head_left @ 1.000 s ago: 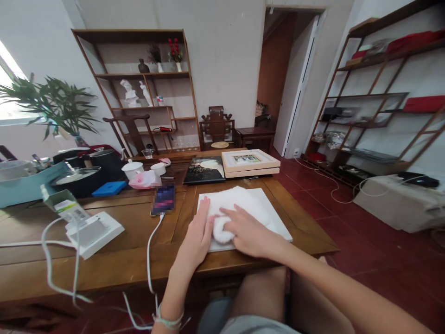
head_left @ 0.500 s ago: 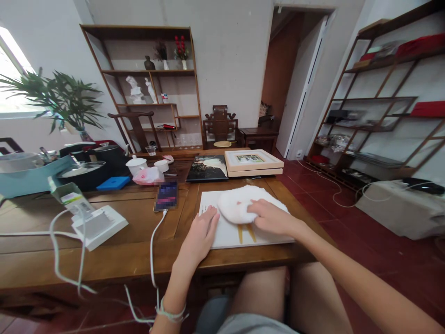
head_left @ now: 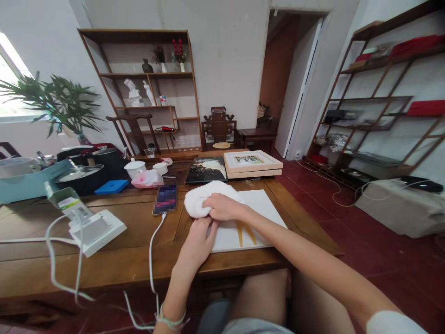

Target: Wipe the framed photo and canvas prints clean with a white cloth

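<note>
My right hand [head_left: 224, 206] grips a bunched, fluffy white cloth [head_left: 196, 199], which covers the upper left part of a white board [head_left: 266, 208] lying on the wooden table. Two yellow strips [head_left: 246, 235] show on the board's lower middle. At the board's left edge rests my left hand [head_left: 201, 239], its fingers lying on the board just below the cloth. Some of its fingertips are tucked close to the cloth and hard to see.
Behind the board lie a dark picture panel [head_left: 206, 169] and stacked light wood frames [head_left: 252, 169]. Left of it is a phone [head_left: 166, 199] on a white cable [head_left: 151, 250]. Further left are an opened white box [head_left: 99, 234], a blue block [head_left: 111, 186] and a black pan [head_left: 81, 176].
My right hand has swept the cloth leftward across the board, uncovering its right side. My left hand has stayed at the left edge, and the cloth now lies just above it.
</note>
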Available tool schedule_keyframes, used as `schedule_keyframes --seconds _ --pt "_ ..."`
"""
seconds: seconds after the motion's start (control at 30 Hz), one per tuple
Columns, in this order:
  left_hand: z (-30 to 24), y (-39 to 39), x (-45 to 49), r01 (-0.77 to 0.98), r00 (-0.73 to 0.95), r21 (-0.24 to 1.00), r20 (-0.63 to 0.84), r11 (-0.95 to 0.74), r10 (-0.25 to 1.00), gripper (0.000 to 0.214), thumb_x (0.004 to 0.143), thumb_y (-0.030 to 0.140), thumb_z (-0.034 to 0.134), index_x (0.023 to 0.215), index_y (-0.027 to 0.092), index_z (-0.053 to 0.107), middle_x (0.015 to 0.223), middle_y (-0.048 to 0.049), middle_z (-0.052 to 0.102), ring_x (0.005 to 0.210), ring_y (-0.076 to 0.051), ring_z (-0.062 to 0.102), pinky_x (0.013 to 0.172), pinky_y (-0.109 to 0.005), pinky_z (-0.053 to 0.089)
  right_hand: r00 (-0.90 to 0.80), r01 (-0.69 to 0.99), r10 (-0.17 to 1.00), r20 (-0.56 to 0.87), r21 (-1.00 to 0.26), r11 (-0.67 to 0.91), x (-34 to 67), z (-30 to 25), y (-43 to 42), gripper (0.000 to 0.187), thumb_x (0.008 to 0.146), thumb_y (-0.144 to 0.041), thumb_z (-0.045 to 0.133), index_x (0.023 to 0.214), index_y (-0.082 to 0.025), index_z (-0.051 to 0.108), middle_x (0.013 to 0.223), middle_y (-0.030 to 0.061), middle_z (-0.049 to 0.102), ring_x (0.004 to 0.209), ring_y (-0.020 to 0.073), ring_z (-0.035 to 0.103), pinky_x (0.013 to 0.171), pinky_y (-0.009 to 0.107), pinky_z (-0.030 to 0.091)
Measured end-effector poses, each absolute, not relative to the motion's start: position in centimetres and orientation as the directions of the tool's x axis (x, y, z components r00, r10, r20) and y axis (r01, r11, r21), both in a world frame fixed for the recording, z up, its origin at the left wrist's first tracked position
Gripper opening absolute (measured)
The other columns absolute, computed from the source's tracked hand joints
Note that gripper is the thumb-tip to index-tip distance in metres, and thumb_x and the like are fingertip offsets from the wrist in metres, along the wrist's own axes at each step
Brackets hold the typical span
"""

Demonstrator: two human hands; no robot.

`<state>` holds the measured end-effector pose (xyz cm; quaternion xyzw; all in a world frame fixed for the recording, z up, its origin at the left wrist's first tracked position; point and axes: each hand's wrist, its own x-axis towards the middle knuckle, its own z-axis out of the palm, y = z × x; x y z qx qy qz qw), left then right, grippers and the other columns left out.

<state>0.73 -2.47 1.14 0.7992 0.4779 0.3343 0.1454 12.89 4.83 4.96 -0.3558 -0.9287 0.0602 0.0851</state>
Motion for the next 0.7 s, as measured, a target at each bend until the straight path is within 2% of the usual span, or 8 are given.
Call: schedule_keyframes --seconds 0.07,0.13,0.27,0.4,0.7 --pt "1.1 -2.5 0.7 0.664 0.315 0.556 0.400 -0.501 0.861 0.030 0.089 0.025 0.036 0.085 0.015 0.064 0.092 -0.0130 0.069 0.094 -0.026 0.063 0.084 -0.037 0.045 -0.753 0.629 0.650 0.104 -0.178 0.757 12.8 5.0 4.9 0.025 0.065 -0.010 0.042 0.079 -0.017 0.062 0.090 0.0060 0.067 0.083 0.0200 0.056 0.069 0.025 0.036" --pt "1.1 -2.5 0.7 0.658 0.318 0.551 0.415 -0.513 0.852 0.029 0.089 0.024 0.036 0.089 0.016 0.064 0.095 -0.0123 0.068 0.096 -0.026 0.062 0.086 -0.038 0.044 -0.741 0.641 0.663 0.105 -0.182 0.745 13.1 4.9 5.1 0.026 0.066 -0.010 0.041 0.079 -0.017 0.062 0.091 0.0066 0.067 0.082 0.0199 0.056 0.068 0.025 0.037" --pt "0.7 -2.3 0.6 0.661 0.316 0.543 0.425 -0.518 0.848 0.030 0.089 0.025 0.037 0.104 0.018 0.061 0.112 -0.0108 0.063 0.109 -0.024 0.056 0.096 -0.041 0.039 -0.667 0.712 0.734 0.123 -0.184 0.678 14.5 4.6 5.8 0.029 0.067 -0.009 0.038 0.081 -0.016 0.062 0.093 0.0077 0.066 0.084 0.0200 0.056 0.069 0.025 0.037" --pt "0.3 -2.2 0.6 0.692 0.289 0.550 0.381 -0.467 0.878 0.032 0.089 0.027 0.036 0.107 0.017 0.061 0.122 -0.0122 0.057 0.120 -0.024 0.047 0.102 -0.045 0.033 -0.551 0.804 0.822 0.143 -0.171 0.569 16.8 4.3 6.4 0.030 0.068 -0.008 0.036 0.083 -0.015 0.061 0.093 0.0102 0.065 0.087 0.0222 0.056 0.071 0.027 0.036" --pt "0.3 -2.3 0.5 0.694 0.289 0.555 0.367 -0.458 0.884 0.034 0.089 0.028 0.035 0.109 0.017 0.059 0.124 -0.0121 0.056 0.122 -0.023 0.044 0.103 -0.045 0.031 -0.380 0.906 0.911 0.159 -0.133 0.401 24.1 3.4 5.1 0.035 0.064 -0.002 0.034 0.082 -0.014 0.061 0.093 0.0104 0.066 0.090 0.0232 0.056 0.080 0.031 0.035"
